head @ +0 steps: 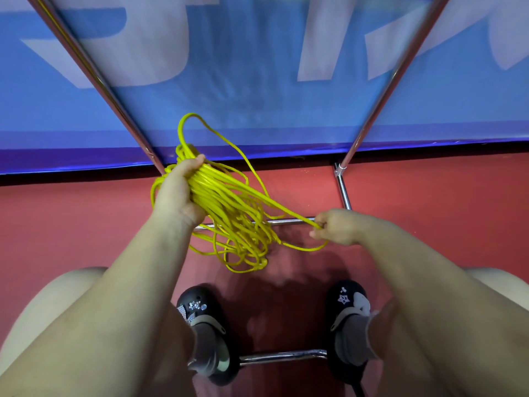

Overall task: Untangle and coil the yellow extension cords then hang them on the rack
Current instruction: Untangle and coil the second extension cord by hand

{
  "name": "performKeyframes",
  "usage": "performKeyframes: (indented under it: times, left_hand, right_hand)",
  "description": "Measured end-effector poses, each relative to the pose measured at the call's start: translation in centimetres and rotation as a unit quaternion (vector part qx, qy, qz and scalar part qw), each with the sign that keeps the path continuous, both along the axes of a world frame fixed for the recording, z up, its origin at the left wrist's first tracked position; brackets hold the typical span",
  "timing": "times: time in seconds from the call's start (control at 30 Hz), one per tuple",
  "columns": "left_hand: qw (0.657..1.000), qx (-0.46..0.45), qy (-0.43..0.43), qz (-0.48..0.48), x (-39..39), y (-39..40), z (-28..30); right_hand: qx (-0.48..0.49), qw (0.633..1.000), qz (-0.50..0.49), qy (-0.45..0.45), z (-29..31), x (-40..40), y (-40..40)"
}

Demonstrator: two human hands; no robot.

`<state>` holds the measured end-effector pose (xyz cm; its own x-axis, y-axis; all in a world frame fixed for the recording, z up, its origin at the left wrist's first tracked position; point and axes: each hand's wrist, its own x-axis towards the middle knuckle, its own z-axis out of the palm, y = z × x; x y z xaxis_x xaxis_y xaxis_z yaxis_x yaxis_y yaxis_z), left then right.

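My left hand (179, 190) grips a bunched yellow cord (229, 213) above the red floor (429, 196), while my right hand (336, 226) pinches one strand beside the rack's chrome bar (289, 221). Loose loops dangle; pulling hard could tighten a knot, I judge.
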<state>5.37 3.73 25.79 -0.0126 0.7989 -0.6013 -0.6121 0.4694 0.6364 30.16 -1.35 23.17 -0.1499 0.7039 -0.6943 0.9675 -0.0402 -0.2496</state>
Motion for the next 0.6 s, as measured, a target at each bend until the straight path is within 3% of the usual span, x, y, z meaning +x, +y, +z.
performKeyframes:
  times: [0.13,0.2,0.27,0.37,0.5,0.6]
  left_hand:
    - [0.999,0.012,-0.038,0.020,-2.3,0.4,0.2]
    - [0.999,0.032,-0.029,0.021,-3.0,0.4,0.2]
    - [0.999,0.041,-0.013,0.021,-3.5,0.2,0.2]
    - [0.999,0.037,0.031,0.017,-4.1,-0.1,-0.2]
    - [0.995,0.007,0.101,-0.012,-3.8,-0.8,-1.1]
    - [0.986,-0.006,0.165,-0.035,-2.9,-1.7,-1.7]
  right_hand:
    - [-0.025,0.997,0.017,-0.073,-0.2,1.5,-0.3]
    - [0.006,0.999,-0.039,-0.030,-0.6,1.9,-0.3]
    - [0.034,0.986,-0.136,0.086,-0.6,1.9,0.0]
    - [0.010,0.917,-0.282,0.283,0.6,0.8,0.3]
    - [-0.011,0.833,-0.387,0.396,2.6,-1.1,0.9]
    - [-0.046,0.731,-0.482,0.481,3.4,-2.5,1.5]
